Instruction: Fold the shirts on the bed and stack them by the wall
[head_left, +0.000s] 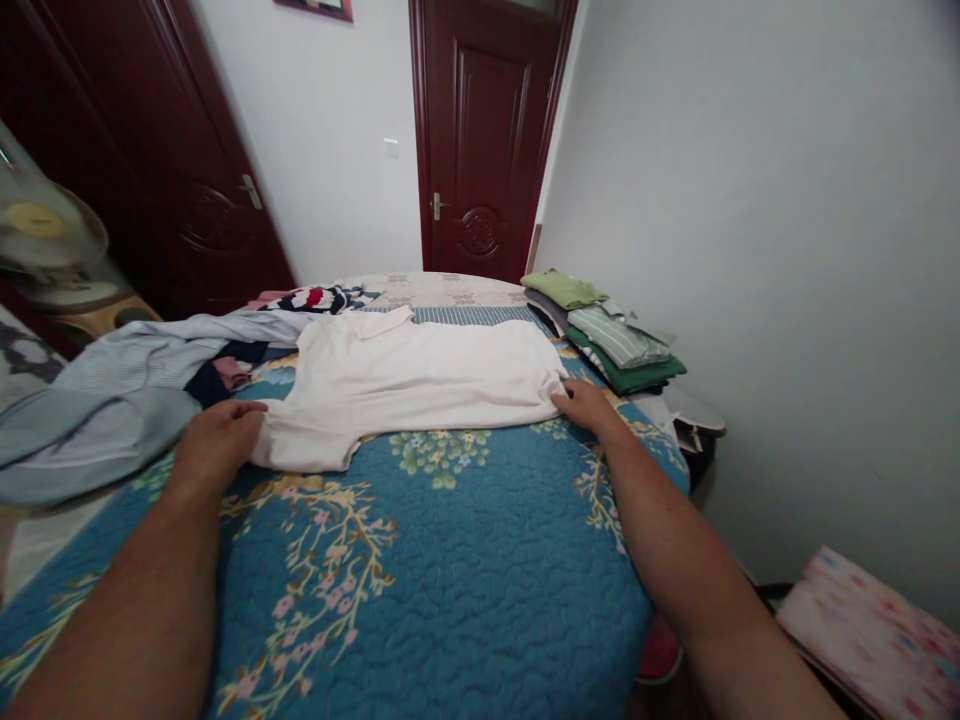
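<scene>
A white short-sleeved shirt (427, 375) with a collar lies spread sideways across the blue floral quilt (465, 560). Its collar end points left and its hem end points right. My left hand (225, 440) pinches the end of the near sleeve between thumb and fingers. At the right, my right hand (585, 405) grips the near corner of the shirt's hem. Some wrinkles run along the near side of the cloth. Part of each hand's fingers is hidden by the hand itself or the fabric.
Folded clothes (619, 335) in green and grey are stacked at the right edge of the bed. Loose clothes (150, 370) are heaped on the left. An electric fan (45, 225) stands far left. A dark red door (487, 130) is behind, and a white wall (750, 250) borders the right.
</scene>
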